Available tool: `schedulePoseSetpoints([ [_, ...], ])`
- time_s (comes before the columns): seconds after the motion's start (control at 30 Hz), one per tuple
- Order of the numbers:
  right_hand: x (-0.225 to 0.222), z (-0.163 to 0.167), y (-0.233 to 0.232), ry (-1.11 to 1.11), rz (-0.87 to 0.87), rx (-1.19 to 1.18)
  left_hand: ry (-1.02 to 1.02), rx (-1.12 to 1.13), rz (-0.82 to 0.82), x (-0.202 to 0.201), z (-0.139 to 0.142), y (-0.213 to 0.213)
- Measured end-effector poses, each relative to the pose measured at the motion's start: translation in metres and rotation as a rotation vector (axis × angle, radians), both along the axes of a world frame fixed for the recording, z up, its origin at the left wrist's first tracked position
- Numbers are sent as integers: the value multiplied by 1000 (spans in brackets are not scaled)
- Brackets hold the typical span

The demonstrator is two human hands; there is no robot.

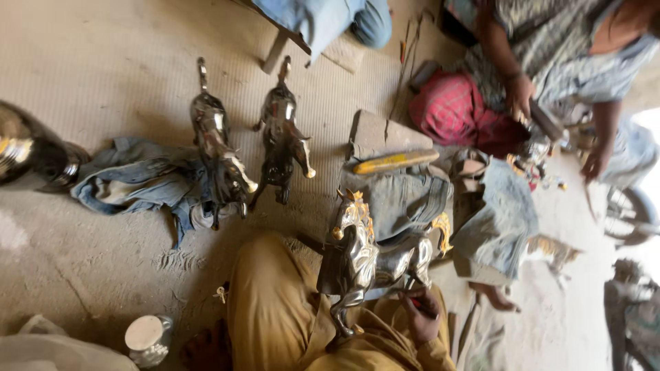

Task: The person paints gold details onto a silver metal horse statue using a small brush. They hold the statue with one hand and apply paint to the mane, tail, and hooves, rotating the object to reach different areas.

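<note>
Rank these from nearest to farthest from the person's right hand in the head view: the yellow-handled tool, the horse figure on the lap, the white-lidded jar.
1. Horse figure on the lap: just left of the right hand, touching it.
2. Yellow-handled tool: lying on the denim cloth above the hand.
3. White-lidded jar: far left, on the floor by the knee.

Daylight is flooding in from the right, blowing out that edge to white. The sandy floor (pixel 103 62) is sitting evenly lit with soft shadows. Glare is flashing off the polished metal horse figurines (pixel 220 154). The whole frame is looking slightly soft, smearing and stretching toward the corners.
</note>
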State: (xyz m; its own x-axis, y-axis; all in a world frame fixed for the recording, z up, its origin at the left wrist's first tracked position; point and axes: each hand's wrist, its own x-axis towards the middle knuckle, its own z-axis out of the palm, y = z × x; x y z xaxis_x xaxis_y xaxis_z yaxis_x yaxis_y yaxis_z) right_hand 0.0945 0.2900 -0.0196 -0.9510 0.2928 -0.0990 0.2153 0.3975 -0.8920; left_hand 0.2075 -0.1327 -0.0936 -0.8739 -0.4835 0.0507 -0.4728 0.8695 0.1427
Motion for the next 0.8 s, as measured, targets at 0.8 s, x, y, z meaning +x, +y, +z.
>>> schedulePoseSetpoints([
  [0.8, -8, -17, -11, 166, 76, -455, -124, 823, 452, -8, 30, 42],
])
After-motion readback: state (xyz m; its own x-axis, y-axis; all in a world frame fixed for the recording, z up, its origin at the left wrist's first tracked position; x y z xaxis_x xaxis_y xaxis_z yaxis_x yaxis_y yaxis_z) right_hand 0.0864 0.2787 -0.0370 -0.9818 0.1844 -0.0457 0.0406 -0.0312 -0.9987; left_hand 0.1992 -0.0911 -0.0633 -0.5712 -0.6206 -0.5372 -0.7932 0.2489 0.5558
